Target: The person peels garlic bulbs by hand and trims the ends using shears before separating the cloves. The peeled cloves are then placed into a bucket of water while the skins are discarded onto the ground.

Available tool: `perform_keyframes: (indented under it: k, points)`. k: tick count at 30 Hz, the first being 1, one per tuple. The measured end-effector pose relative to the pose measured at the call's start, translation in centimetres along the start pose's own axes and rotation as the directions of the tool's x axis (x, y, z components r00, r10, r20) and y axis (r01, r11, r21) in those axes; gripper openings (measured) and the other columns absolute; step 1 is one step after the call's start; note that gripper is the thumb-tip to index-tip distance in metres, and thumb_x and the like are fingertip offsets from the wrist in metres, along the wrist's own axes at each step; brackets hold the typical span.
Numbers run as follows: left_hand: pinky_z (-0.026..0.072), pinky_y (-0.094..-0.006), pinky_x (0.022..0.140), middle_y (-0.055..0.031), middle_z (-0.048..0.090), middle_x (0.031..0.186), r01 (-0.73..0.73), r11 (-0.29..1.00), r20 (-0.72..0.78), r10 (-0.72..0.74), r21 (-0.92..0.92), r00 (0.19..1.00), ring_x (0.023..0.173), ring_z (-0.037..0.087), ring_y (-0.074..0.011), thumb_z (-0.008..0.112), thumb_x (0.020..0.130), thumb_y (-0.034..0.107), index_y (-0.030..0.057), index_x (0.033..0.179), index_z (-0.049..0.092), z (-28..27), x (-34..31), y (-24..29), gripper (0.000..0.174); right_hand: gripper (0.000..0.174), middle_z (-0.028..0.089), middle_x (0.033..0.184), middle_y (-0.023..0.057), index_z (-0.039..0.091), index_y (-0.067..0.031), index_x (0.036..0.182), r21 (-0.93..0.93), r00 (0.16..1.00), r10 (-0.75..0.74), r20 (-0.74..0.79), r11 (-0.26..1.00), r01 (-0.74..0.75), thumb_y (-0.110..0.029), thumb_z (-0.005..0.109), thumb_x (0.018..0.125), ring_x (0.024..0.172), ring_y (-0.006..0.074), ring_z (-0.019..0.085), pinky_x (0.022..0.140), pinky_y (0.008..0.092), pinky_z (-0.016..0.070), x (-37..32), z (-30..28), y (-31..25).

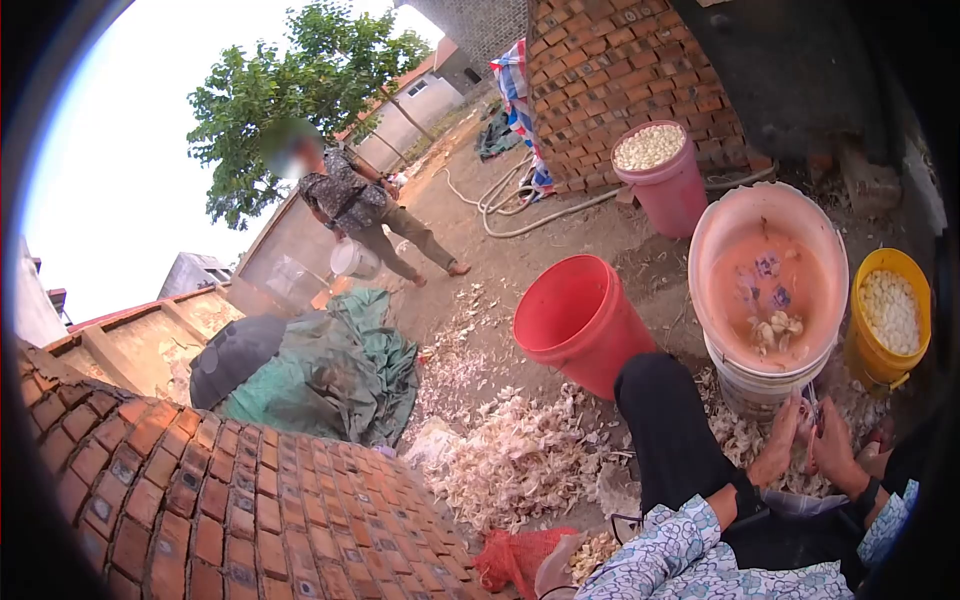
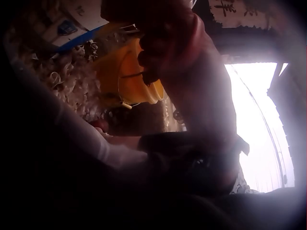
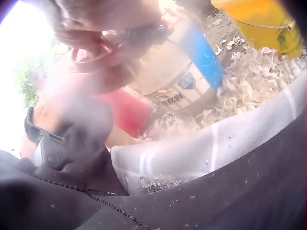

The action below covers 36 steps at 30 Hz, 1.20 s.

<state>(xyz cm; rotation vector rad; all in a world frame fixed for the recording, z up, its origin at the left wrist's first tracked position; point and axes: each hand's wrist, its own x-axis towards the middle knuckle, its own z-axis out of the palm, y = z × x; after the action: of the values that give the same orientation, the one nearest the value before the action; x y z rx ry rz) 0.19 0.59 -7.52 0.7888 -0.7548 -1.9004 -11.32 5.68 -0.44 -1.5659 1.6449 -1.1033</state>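
Note:
In the head view, both hands meet low at the right, just in front of the large pink tub [image 1: 705, 290]. My left hand [image 1: 772, 450] pinches a pinkish garlic bulb [image 1: 803, 422], mostly covered by fingers. Close against it, my right hand [image 1: 838, 452] grips a small knife [image 1: 812, 396] with a thin pale blade; a dark piece shows at the fingers in the right wrist view. Peeled garlic cloves [image 1: 778, 328] lie in cloudy water in the tub, which sits on a white bucket [image 1: 750, 395]. Garlic skins [image 3: 249, 72] spread below the hands.
A yellow bucket [image 1: 868, 350] of peeled cloves stands at the right, a pink bucket [image 1: 668, 195] of cloves farther back. A red bucket [image 1: 580, 330] is left of the knee. Skins [image 1: 510, 460] heap beside a brick wall [image 1: 250, 500]. A person [image 1: 365, 205] walks behind carrying a white bucket [image 1: 353, 260].

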Motion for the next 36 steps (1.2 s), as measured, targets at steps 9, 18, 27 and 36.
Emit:
perform_keyframes:
  k: [9,18,27,36]
  points:
    - [0.0417,-0.0250,0.065,0.0029,0.056,0.079,-0.012,0.998,-0.262,0.029,0.064,0.965,0.071,0.050,-0.0059,0.050,0.098,0.034,0.0064,0.091,0.063,-2.0,1.6,-2.6,0.031,0.028,0.052,0.068,0.0152,0.041,-0.0034,0.092,-0.024,0.990,0.041,0.135,0.999,-0.038,-0.011,0.066,0.081,0.060,0.0204,0.048,0.054,0.0377,0.0392,-0.3,1.1,-1.0]
    - [0.0309,-0.0224,0.050,0.0064,0.045,0.061,-0.119,0.993,-0.390,0.114,0.010,0.914,0.055,0.040,-0.0038,0.058,0.094,0.035,0.0133,0.063,0.051,0.5,-0.2,0.4,0.038,0.019,0.049,0.065,0.0144,0.040,-0.0025,0.098,0.026,0.968,0.110,0.225,0.993,-0.119,-0.005,0.054,0.086,0.060,0.0202,0.053,0.052,0.0386,0.0408,-0.6,1.7,-1.3]
    - [0.0303,-0.0218,0.045,0.0055,0.047,0.056,-0.059,0.992,-0.421,0.005,-0.115,0.907,0.049,0.042,-0.0050,0.061,0.092,0.034,0.0135,0.062,0.053,0.6,-0.2,0.5,0.037,0.012,0.050,0.071,0.0017,0.047,-0.0015,0.100,0.104,0.956,-0.149,0.252,0.986,0.127,0.001,0.049,0.088,0.065,0.0054,0.049,0.053,0.0255,0.0411,0.3,0.9,-1.1]
    - [0.0268,-0.0240,0.037,0.0044,0.046,0.053,0.098,0.995,-0.296,-0.091,0.009,0.951,0.040,0.037,-0.0066,0.058,0.091,0.043,0.0125,0.063,0.051,-0.2,0.5,-0.6,0.042,0.011,0.049,0.069,-0.0001,0.049,-0.0075,0.089,0.286,0.843,0.372,0.388,0.821,-0.494,-0.005,0.059,0.086,0.054,0.0078,0.046,0.045,0.0243,0.0390,0.3,-1.1,-1.9]
